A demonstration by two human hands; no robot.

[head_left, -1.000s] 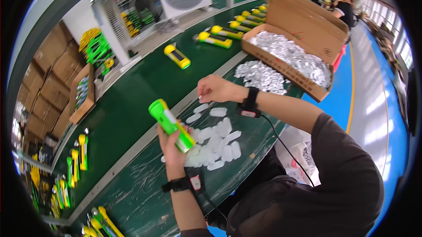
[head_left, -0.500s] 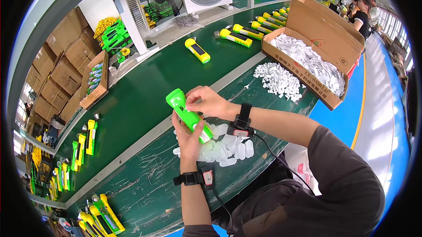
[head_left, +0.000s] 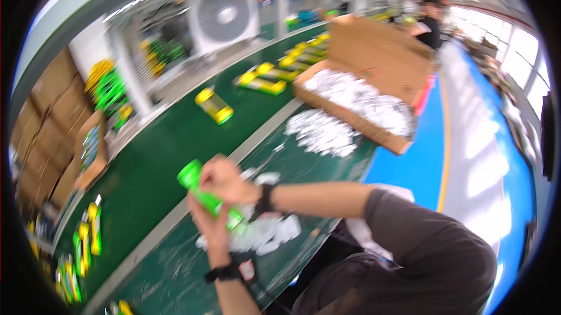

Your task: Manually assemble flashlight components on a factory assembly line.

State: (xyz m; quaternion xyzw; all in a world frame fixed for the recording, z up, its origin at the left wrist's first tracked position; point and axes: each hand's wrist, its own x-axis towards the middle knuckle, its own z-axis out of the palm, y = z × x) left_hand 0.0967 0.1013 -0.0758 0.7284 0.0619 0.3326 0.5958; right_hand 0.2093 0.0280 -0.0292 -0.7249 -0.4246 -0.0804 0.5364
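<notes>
A green flashlight housing (head_left: 207,200) slants over the work table, its wide head toward the upper left. My left hand (head_left: 211,228) is closed round its body from below. Pressed against the housing near the head is my right hand (head_left: 227,182), fingers curled in a pinch; motion blur hides what they hold. Under and beside my hands lie loose translucent white plastic pieces (head_left: 276,233), partly covered by my right wrist. Farther right on the table is a heap of small white parts (head_left: 320,132).
An open cardboard box (head_left: 343,117) of white pieces stands at the table's far right. Beyond a metal rail, the green conveyor (head_left: 158,157) carries yellow flashlights (head_left: 214,106). More yellow and green flashlights (head_left: 83,246) stand at left. A person (head_left: 431,26) is in the far background.
The whole view has swung and blurred, shifting the scene left and slightly down around my hands. My left hand still holds the green housing, and my right fingers stay at its upper part.
</notes>
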